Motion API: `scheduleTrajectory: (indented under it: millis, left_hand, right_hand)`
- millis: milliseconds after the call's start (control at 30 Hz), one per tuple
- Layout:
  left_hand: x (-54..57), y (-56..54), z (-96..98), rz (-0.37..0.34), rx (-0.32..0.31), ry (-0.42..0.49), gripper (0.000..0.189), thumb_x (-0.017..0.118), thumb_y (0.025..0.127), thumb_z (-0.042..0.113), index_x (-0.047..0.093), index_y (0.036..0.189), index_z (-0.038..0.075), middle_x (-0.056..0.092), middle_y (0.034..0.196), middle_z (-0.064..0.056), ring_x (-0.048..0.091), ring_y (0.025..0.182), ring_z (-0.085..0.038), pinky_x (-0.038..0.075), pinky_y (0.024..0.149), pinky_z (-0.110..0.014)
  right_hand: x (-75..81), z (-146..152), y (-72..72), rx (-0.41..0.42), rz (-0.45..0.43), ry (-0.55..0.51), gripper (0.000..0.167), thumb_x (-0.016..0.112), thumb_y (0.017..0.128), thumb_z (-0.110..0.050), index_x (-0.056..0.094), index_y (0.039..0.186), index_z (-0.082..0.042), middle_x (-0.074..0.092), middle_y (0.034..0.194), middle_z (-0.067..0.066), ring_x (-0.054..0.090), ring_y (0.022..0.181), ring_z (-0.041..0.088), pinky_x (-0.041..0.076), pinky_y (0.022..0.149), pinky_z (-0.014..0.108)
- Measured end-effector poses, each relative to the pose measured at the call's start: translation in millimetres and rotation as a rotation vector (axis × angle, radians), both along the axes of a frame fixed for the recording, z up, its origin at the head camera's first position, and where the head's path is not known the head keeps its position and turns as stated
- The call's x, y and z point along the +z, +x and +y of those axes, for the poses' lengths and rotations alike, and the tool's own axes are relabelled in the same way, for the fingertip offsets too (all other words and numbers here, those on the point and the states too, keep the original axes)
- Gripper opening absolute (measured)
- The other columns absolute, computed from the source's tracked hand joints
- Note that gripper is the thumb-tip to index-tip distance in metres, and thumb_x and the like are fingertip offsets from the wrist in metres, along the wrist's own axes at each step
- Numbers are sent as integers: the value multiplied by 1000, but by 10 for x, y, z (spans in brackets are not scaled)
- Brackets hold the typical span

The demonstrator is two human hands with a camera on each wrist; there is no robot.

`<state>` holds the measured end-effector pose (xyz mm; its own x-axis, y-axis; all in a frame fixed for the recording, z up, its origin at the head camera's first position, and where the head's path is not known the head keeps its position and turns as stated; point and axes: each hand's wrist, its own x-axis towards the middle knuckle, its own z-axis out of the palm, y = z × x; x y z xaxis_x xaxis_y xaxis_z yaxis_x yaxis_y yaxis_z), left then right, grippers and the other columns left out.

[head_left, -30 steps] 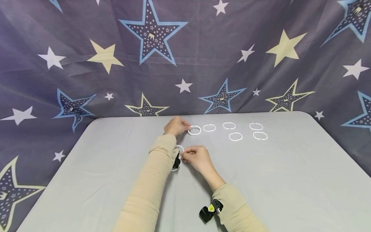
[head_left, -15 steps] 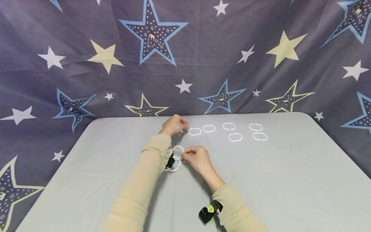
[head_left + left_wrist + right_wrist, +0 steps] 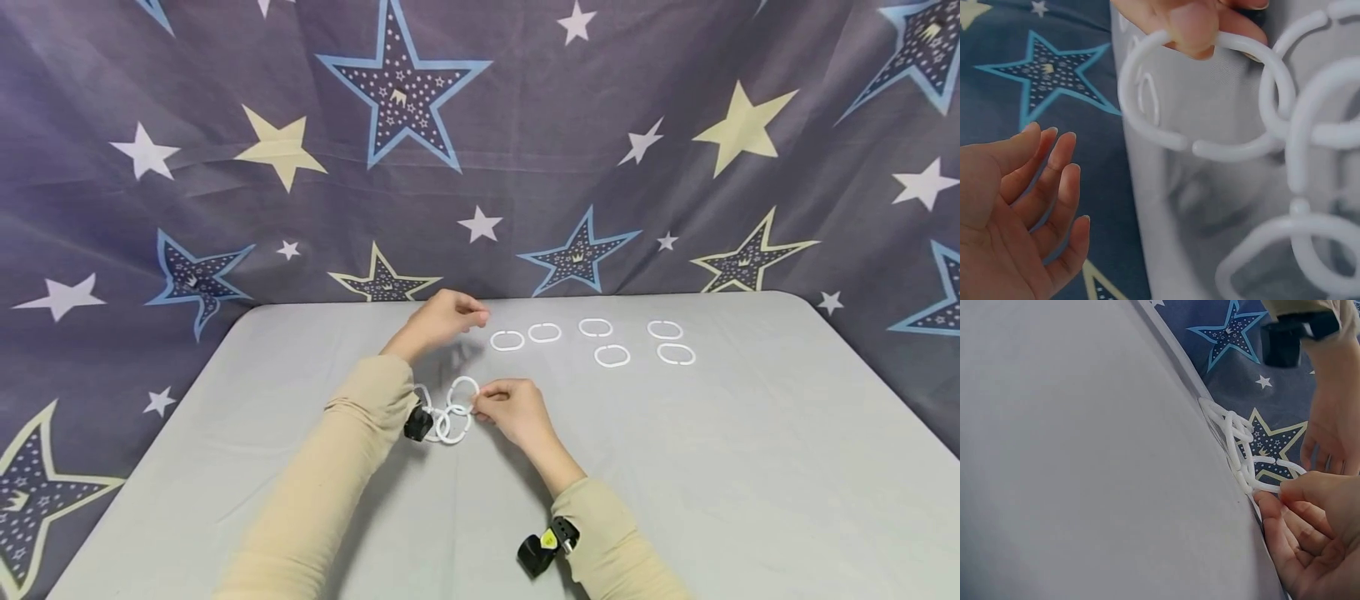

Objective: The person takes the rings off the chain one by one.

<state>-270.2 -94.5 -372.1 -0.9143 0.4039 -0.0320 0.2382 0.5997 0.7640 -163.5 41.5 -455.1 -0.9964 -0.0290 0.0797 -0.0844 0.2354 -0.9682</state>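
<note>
My right hand (image 3: 516, 408) pinches a white split plastic ring (image 3: 1229, 153) between thumb and fingertips. That ring links into a short chain of similar white rings (image 3: 1296, 150), which hangs to its left in the head view, partly behind the left wrist camera. Further back, my left hand (image 3: 442, 319) hovers with relaxed, slightly bent fingers and holds nothing; the left wrist view shows its palm and spread fingertips. Just right of it, apart from its fingertips, a loose white ring (image 3: 506, 349) lies flat on the table.
Several more loose white rings (image 3: 612, 365) lie along the back of the grey cloth-covered table (image 3: 720, 467). A dark star-patterned curtain (image 3: 525, 167) stands behind the table's far edge. Black cameras are strapped to both wrists.
My left hand has let go of the loose ring at the back, which lies flat now, and has drawn away to the left. My right hand keeps its pinch, almost still.
</note>
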Motion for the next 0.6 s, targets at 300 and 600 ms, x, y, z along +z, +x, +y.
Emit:
scheduleTrajectory:
  millis: [300,600]
  left_hand:
    - [89,278,-172,107,14,-123,25,64,97,25,73,114,10,72,103,-4,65,98,-24,48,89,-42]
    - [51,561,-341,97,22,-162,24,66,96,30,73,113,15,70,104,0,62,97,-19,47,86,-43]
  right_hand:
    - [-10,3,5,-10,-1,-16,7,68,81,5,73,84,10,71,74,18,71,66,28,57,61,30]
    - [-9,-10,-2,-11,-9,-12,7,68,81,5,73,85,10,71,74,18,71,66,28,58,62,32]
